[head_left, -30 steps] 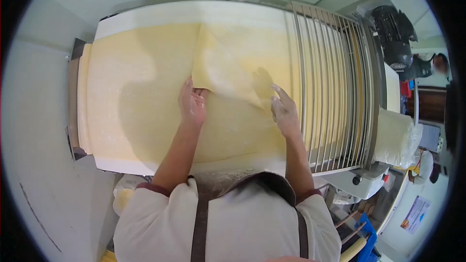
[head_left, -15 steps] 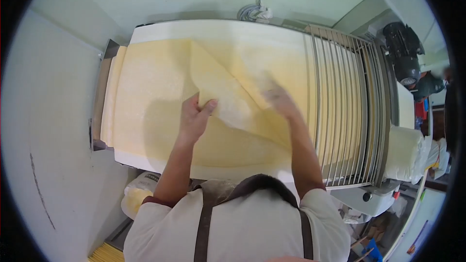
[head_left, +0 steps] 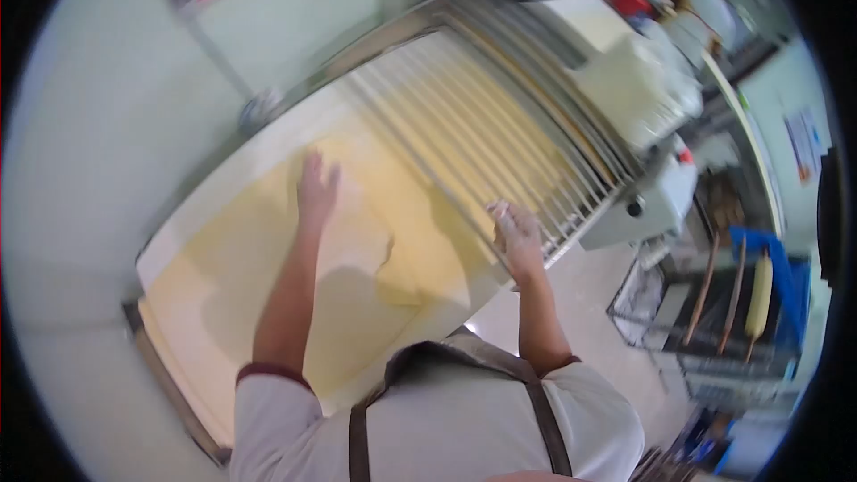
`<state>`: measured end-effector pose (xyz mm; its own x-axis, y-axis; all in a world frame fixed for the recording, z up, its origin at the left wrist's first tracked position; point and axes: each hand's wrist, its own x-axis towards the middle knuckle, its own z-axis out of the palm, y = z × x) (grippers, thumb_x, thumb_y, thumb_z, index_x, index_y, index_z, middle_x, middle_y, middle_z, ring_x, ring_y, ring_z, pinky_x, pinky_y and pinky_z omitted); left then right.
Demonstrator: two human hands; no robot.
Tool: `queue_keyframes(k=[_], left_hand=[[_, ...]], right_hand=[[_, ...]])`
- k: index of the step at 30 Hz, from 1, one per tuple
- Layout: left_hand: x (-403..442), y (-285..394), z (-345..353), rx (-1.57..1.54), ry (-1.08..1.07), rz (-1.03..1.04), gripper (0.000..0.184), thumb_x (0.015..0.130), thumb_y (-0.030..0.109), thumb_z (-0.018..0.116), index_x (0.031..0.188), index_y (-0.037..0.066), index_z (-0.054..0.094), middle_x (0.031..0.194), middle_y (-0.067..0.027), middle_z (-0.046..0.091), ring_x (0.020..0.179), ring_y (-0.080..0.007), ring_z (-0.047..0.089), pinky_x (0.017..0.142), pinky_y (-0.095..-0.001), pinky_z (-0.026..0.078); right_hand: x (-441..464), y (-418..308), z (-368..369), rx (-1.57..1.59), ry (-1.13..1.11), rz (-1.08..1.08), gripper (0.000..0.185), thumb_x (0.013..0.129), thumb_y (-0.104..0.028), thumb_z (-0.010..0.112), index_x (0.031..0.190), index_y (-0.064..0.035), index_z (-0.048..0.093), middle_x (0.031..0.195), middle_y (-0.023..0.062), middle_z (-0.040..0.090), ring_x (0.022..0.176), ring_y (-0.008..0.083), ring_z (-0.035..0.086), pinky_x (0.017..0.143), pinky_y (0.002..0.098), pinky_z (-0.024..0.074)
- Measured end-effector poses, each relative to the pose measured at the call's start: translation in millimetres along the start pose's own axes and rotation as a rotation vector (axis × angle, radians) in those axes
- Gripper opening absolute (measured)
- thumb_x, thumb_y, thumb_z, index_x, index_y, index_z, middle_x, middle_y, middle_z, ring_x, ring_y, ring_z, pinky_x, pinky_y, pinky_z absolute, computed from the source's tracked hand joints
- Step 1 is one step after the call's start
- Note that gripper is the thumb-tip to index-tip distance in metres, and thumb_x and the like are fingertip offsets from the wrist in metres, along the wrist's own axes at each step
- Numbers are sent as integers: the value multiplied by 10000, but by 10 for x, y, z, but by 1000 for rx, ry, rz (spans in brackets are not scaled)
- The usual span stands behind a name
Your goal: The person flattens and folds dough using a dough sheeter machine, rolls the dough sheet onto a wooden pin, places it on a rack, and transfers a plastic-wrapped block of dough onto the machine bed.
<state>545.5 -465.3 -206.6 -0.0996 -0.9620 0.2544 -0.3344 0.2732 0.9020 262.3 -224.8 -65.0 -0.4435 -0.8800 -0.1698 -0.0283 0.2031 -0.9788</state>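
Note:
A wide sheet of pale yellow dough [head_left: 241,303] lies on the white belt of a dough sheeter, dusted with white flour in places. A folded flap of dough [head_left: 402,272] shows an uneven edge near the middle. My left hand [head_left: 317,187] is over the far part of the dough, its fingers apart and holding nothing; slight blur hides whether it touches. My right hand [head_left: 520,236] is at the near end of the metal bar guard [head_left: 482,116], fingers curled and whitened with flour. Whether it grips a bar or holds something is unclear.
The sheeter's white housing [head_left: 647,201] with a dark knob stands on the right. A plastic-wrapped white bundle [head_left: 647,89] rests above it. Beyond is a rack with rolling pins [head_left: 759,299] and blue cloth. A pale wall [head_left: 80,170] borders the left.
The view has swung to the right. My left hand has let go of the dough flap, which now lies flatter. My right hand has moved from above the dough to the guard's near end.

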Motion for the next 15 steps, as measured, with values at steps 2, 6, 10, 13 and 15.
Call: queue_keyframes(k=[2,6,10,13,15], left_hand=[[-809,255,221,374,-227,455,687,847,270,633,1376,-45,327,1401,-298,357,1340,-400,312,1116,-486,228],[-1476,1103,226,419,-680,569,476,828,244,634,1245,45,520,1303,-186,494,1242,-313,445,1120,-487,214],[-1496,1133,370,288,-751,654,167,829,225,629,855,61,624,891,-116,608,936,-290,556,983,-457,351],[-1511,1027,405,283,-672,689,187,836,199,611,710,62,591,723,-97,583,778,-279,559,853,-445,403],[-1528,718,340,233,-644,685,207,848,178,589,673,67,574,687,-88,573,730,-263,554,790,-441,414]], right_hand=[[-336,200,-351,122,89,30,266,959,-294,536,1019,-41,590,571,-90,307,450,24,254,419,205,192],[-728,328,-689,338,177,95,241,974,-268,509,996,-43,593,573,-88,314,442,24,237,407,207,182],[-866,289,-866,396,164,59,226,978,-255,499,983,-49,592,574,-87,317,440,23,230,406,204,185],[-965,341,-922,446,171,32,225,978,-260,499,982,-58,598,571,-89,317,438,20,234,406,200,189],[-1045,355,-978,468,162,40,219,977,-258,501,983,-63,600,576,-88,326,450,21,257,412,199,202]])
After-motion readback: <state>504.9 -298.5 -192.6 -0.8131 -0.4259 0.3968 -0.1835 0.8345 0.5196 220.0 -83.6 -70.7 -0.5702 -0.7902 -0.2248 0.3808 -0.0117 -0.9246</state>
